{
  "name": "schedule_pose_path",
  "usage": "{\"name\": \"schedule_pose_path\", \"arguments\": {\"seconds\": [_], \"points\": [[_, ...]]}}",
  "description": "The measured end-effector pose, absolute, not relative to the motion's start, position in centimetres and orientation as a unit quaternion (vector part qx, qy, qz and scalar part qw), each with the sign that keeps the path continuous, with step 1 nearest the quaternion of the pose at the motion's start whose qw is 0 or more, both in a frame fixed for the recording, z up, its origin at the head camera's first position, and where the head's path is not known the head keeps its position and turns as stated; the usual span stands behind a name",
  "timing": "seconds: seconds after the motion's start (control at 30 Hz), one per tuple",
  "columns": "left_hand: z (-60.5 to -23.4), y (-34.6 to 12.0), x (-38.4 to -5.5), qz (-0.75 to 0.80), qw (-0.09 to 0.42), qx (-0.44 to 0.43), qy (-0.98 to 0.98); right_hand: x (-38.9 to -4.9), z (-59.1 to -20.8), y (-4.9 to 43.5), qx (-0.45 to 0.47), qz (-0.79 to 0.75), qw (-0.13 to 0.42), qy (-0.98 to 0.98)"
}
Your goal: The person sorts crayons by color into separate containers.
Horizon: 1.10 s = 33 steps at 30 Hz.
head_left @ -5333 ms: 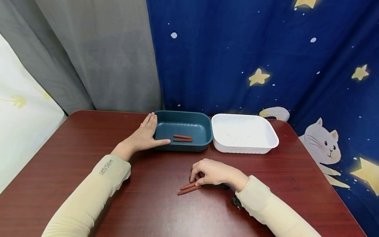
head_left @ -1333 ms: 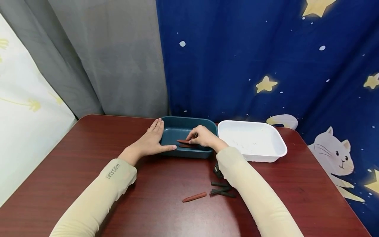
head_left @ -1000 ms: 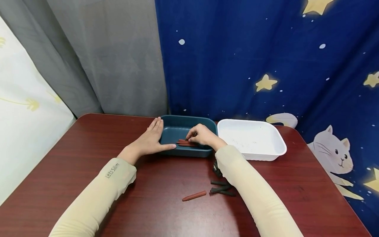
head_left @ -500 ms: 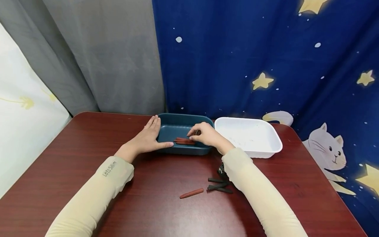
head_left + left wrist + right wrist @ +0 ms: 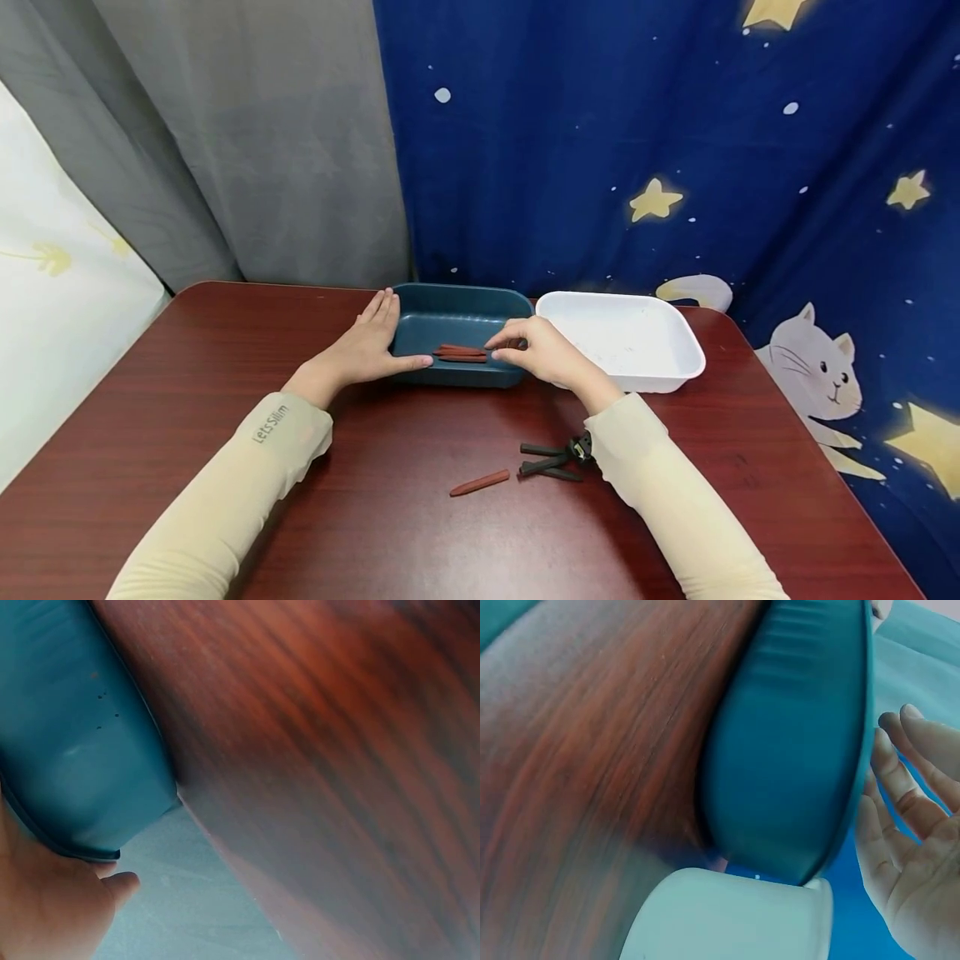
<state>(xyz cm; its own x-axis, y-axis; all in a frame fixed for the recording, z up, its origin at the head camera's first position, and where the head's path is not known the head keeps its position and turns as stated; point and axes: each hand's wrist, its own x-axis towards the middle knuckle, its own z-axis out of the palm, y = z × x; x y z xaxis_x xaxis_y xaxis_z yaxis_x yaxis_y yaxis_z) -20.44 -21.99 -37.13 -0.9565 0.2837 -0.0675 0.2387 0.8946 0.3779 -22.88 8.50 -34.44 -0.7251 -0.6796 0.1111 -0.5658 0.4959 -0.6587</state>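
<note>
In the head view: left hand (image 5: 356, 346) with straight fingers on the end of the teal bin (image 5: 461, 377); right hand (image 5: 547, 352), fingers a little apart, just beside the red sticks (image 5: 461, 359) inside; single red stick (image 5: 480, 483) on the tabletop (image 5: 375, 517), near dark sticks (image 5: 542, 465). In the left wrist view: same bin, touched at its rim. In the right wrist view: fingers loosely spread, beside the bin.

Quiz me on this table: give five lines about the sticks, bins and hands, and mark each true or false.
1. The left hand touches the teal bin. True.
2. One red stick and several black sticks lie on the table, outside any bin. True.
3. In the head view, the black sticks lie left of that red stick. False: they lie to its right.
4. The right hand reaches over the teal bin. True.
5. Red sticks lie in the white bin. False: of the two bins, only the teal one shows red sticks.
</note>
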Motion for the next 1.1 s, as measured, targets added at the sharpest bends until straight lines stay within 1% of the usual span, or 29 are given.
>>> {"name": "schedule_pose_path", "arguments": {"seconds": [0.33, 0.57, 0.8, 0.97, 1.1], "points": [[-37.4, -22.1, -20.6, 0.178, 0.057, 0.134, 0.973, -20.1, -33.9, 9.1, -0.371, -0.35, 0.087, 0.856], [-37.5, -22.1, -20.7, 0.177, 0.057, 0.132, 0.974, -17.7, -34.1, 9.5, -0.387, -0.374, 0.063, 0.841], [-37.4, -22.1, -20.8, 0.175, 0.054, 0.137, 0.973, -15.9, -34.9, 10.0, -0.422, -0.34, 0.076, 0.837], [-37.3, -22.1, -20.9, 0.175, 0.052, 0.138, 0.973, -15.2, -35.7, 10.0, -0.445, -0.321, 0.107, 0.83], [-37.4, -22.0, -20.9, 0.176, 0.052, 0.14, 0.973, -14.8, -36.1, 10.0, -0.467, -0.301, 0.12, 0.823]]}}
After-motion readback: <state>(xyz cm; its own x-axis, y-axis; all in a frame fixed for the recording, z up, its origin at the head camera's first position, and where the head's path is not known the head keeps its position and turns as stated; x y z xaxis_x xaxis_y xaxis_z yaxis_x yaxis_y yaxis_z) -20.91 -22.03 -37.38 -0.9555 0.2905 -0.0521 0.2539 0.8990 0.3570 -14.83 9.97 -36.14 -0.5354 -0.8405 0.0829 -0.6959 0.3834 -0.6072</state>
